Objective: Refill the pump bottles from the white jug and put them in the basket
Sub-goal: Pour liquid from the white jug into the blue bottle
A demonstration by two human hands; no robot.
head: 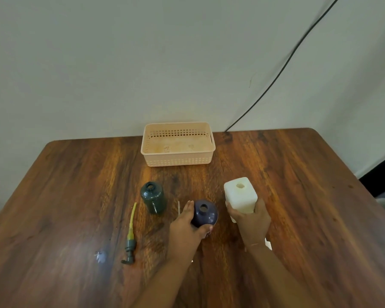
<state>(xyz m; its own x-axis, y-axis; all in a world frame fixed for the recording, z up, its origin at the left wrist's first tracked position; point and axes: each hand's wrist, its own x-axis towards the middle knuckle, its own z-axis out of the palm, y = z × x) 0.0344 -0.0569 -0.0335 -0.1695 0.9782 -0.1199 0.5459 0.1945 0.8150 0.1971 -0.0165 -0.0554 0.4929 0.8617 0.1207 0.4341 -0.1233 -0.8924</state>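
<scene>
Your left hand [185,227] holds the purple bottle [203,213] on the table [298,196] so it won't tip. Your right hand [250,221] grips the white jug [240,194] beside it, ready to pour. The basket [178,144] waits behind.

A dark purple bottle [204,212] stands upright at lower centre, neck open. A dark green bottle [153,200] stands open-necked just left of it. The white jug [241,194], uncapped, sits right of centre. A green pump [130,235] with yellow tube lies lower left. The peach basket [177,143] sits empty at centre frame.
</scene>
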